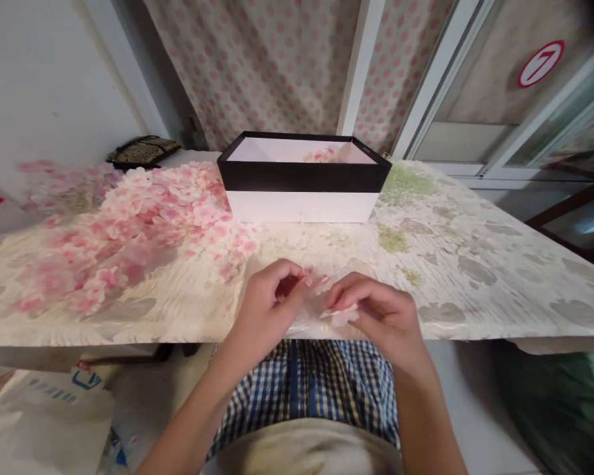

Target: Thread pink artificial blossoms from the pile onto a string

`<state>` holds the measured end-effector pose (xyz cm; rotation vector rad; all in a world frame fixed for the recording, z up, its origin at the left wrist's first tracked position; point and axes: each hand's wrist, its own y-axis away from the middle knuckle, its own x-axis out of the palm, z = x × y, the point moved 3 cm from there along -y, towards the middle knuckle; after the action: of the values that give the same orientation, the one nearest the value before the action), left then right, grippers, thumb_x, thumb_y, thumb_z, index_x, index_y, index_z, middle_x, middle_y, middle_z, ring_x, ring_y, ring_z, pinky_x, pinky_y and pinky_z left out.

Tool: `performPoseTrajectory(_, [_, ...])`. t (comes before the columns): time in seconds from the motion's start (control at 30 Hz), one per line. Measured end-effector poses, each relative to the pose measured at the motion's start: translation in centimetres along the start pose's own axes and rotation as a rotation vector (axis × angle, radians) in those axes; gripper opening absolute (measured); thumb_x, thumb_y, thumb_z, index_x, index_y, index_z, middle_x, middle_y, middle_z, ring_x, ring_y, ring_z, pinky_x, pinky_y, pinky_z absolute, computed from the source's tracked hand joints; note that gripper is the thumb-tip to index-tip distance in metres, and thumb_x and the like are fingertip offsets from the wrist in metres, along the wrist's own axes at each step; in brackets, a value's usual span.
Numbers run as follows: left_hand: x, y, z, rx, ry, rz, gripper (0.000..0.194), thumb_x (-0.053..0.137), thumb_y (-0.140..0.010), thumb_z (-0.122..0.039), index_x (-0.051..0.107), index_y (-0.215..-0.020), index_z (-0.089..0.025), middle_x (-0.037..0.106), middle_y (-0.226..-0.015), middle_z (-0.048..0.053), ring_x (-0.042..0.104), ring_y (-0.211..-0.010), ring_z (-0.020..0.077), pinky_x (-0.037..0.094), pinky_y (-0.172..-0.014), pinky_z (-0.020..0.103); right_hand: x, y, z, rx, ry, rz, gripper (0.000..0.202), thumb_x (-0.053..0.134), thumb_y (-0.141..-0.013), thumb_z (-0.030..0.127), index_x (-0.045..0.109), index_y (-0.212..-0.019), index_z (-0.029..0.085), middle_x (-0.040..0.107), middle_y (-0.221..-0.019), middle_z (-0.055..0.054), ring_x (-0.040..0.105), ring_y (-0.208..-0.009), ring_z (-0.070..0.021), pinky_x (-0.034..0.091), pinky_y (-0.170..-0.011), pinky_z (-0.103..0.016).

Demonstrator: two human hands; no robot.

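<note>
Close to the table's front edge, my left hand (276, 295) is closed in a pinch on a small pink artificial flower (317, 280). Just to its right, my right hand (376, 307) pinches a pale pink flower petal piece (344, 314) between thumb and fingers. The two hands are a short way apart, and the fingers partly hide what they hold. Beyond them stands an open white box with a black rim (304, 206); some pink flowers (324, 154) show inside it. A large heap of pink and white artificial flowers (148, 211) spreads to the left.
Small green flower parts (408, 179) lie right of the box, with a smaller green cluster (393, 237) nearer me. A dark patterned pouch (143, 152) rests at the back left. The table (480, 303) has a patterned cover. A white bag (49, 415) sits below at left.
</note>
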<state>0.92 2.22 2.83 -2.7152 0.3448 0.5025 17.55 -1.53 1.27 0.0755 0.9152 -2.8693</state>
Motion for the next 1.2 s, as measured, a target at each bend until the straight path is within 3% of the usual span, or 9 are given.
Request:
performPoseTrajectory(0.07, [0.0,0.6,0.1,-0.028,0.140,0.048,0.025,0.060,-0.089,-0.034,0.058,-0.073,-0.016,0.050,-0.066,-0.002,0.044,-0.061,0.0109,0.033,-0.056,0.023,0.9,0.1,0.4,-0.051,0.063,0.020,0.018,0.060,-0.085,0.007,0.068,-0.088,0.023,0.065,-0.096,-0.003,0.064,-0.093,-0.0170,0.053,-0.083,-0.034])
performPoseTrajectory(0.23, [0.3,1.2,0.5,-0.097,0.378,0.100,0.031,0.064,-0.088,-0.040,0.057,-0.071,-0.016,0.047,-0.066,-0.001,0.041,-0.063,0.0114,0.030,-0.057,0.024,2.0,0.5,0.7,-0.169,0.180,-0.109,0.026,0.056,-0.085,0.002,0.068,-0.094,0.024,0.064,-0.100,-0.003,0.063,-0.095,-0.0171,0.052,-0.083,-0.035])
performPoseTrajectory(0.47, [0.9,2.1,0.1,-0.125,0.556,0.170,0.031,0.069,-0.084,-0.038,0.056,-0.068,-0.015,0.045,-0.066,-0.001,0.039,-0.062,0.0105,0.030,-0.056,0.023,2.5,1.7,1.4,-0.181,0.226,-0.159,0.032,0.055,-0.084,-0.002,0.067,-0.097,0.024,0.065,-0.099,-0.003,0.064,-0.091,-0.0156,0.054,-0.079,-0.032])
performPoseTrajectory(0.8, [0.9,3.4,-1.3,-0.121,0.547,0.192,0.029,0.068,-0.085,-0.039,0.058,-0.070,-0.015,0.050,-0.067,0.000,0.042,-0.062,0.0114,0.032,-0.056,0.024,2.2,2.7,2.3,-0.160,0.214,-0.134,0.031,0.057,-0.082,-0.001,0.068,-0.095,0.025,0.066,-0.097,-0.003,0.064,-0.086,-0.0170,0.056,-0.072,-0.032])
performPoseTrajectory(1.2, [1.4,3.7,-1.2,-0.108,0.574,0.234,0.026,0.072,-0.083,-0.033,0.056,-0.071,-0.016,0.046,-0.066,-0.001,0.037,-0.061,0.0108,0.026,-0.053,0.025,2.2,3.1,2.0,-0.193,0.189,-0.142,0.033,0.058,-0.078,-0.004,0.065,-0.094,0.025,0.066,-0.092,-0.002,0.063,-0.082,-0.0159,0.055,-0.070,-0.031])
